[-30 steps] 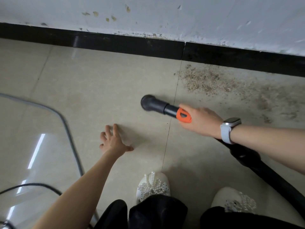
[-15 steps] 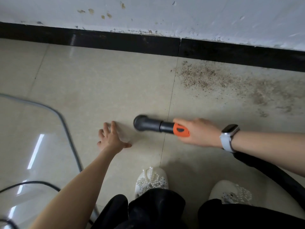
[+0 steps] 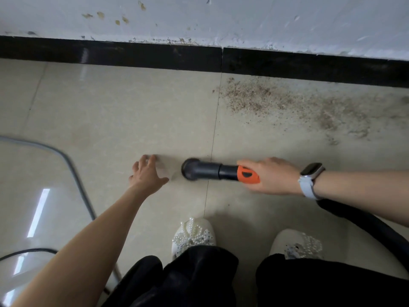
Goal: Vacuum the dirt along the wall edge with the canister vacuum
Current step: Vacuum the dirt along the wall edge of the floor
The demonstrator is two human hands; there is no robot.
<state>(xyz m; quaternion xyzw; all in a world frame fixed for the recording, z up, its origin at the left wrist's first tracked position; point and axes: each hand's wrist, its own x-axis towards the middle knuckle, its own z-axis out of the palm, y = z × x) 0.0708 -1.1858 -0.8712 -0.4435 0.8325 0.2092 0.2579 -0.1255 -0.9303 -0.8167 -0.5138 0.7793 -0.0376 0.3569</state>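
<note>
My right hand (image 3: 272,176) grips the vacuum wand by its orange collar, wrist with a pale watch. The black nozzle (image 3: 200,169) points left, low over the beige tiles, its round mouth close to my left hand. My left hand (image 3: 147,173) rests flat on the floor with fingers spread, a short gap from the nozzle. A patch of brown dirt (image 3: 276,100) lies along the black baseboard (image 3: 132,55) at the upper right, well beyond the nozzle. The black hose (image 3: 363,222) runs from under my right wrist off to the lower right.
A grey cable (image 3: 73,171) curves across the floor at the left, with a thin black cord (image 3: 26,251) lower down. My two white beaded shoes (image 3: 193,234) and black trouser legs fill the bottom edge. The white wall above the baseboard is chipped and stained.
My right hand has pulled the nozzle back from the wall and the dirt, toward my feet and leftward. The nozzle now lies level and nearer my left hand, which stays on the floor.
</note>
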